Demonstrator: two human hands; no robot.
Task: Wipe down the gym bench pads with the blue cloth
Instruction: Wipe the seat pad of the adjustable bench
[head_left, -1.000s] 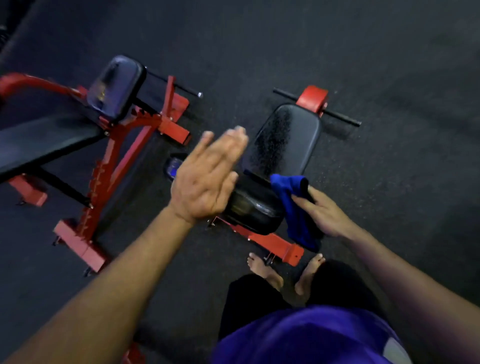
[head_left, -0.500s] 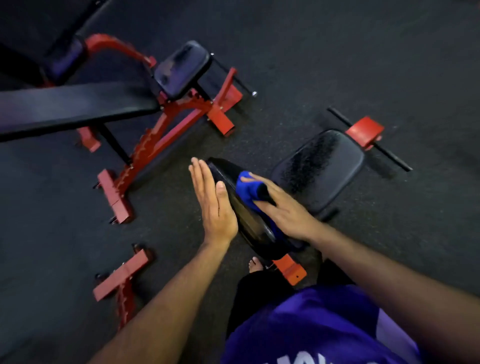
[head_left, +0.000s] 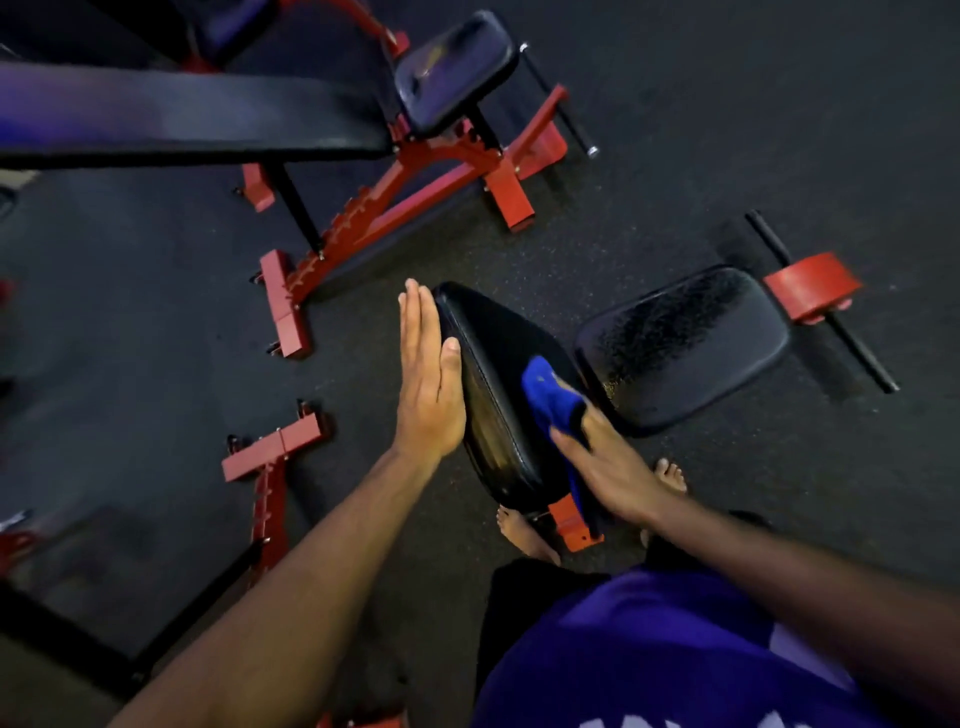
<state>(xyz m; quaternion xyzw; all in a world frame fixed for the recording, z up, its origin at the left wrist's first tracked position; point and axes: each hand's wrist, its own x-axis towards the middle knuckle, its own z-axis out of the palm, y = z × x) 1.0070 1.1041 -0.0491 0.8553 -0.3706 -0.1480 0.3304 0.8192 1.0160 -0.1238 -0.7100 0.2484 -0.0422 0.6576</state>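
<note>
Head view: the blue cloth (head_left: 551, 396) lies bunched on the tilted back pad (head_left: 498, 395), whose long axis runs from near the bare feet up and away to the left. The right hand (head_left: 610, 467) presses on the cloth; its fingertips are hidden in the folds. The left hand (head_left: 428, 384), fingers straight and together, braces the pad's left edge. Beyond the right fingers sits the seat pad (head_left: 685, 348).
</note>
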